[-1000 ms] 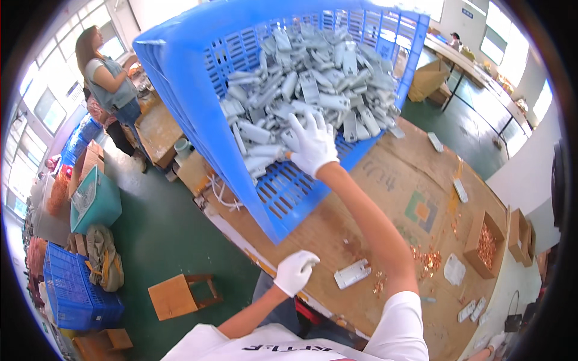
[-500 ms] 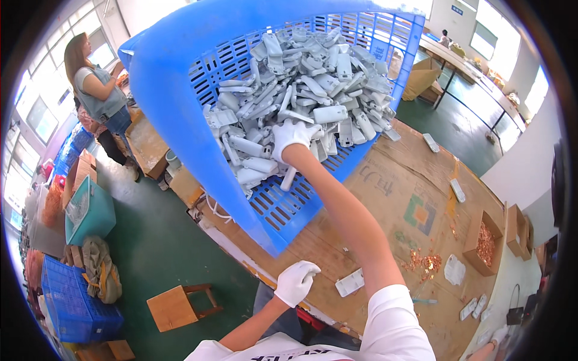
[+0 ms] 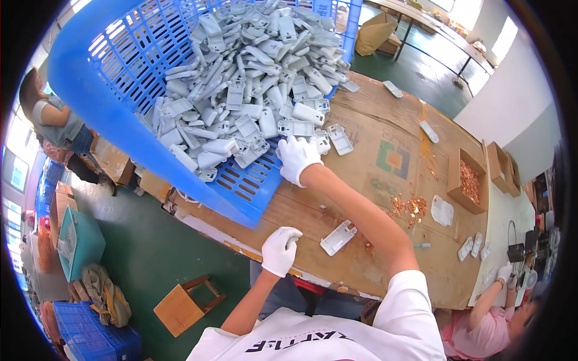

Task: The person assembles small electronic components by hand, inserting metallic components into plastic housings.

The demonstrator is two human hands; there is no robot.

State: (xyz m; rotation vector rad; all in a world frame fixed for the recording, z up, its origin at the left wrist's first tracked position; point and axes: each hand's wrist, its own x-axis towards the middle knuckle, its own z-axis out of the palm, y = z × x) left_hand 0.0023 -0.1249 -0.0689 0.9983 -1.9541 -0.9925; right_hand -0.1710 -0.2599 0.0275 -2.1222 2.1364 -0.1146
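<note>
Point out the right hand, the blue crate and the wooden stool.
Right hand [image 3: 299, 161], head view: back of the glove.
Blue crate [image 3: 114, 114], head view: left rim.
Wooden stool [image 3: 179, 310], head view: seat top.

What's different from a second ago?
The right hand has drawn back from the pile of pale casings to the open edge of the blue basket; whether it grips one is unclear. Casings have come down toward that edge, and one loose casing now lies outside on the cardboard. Unchanged: the left hand, curled by the table edge.
</note>
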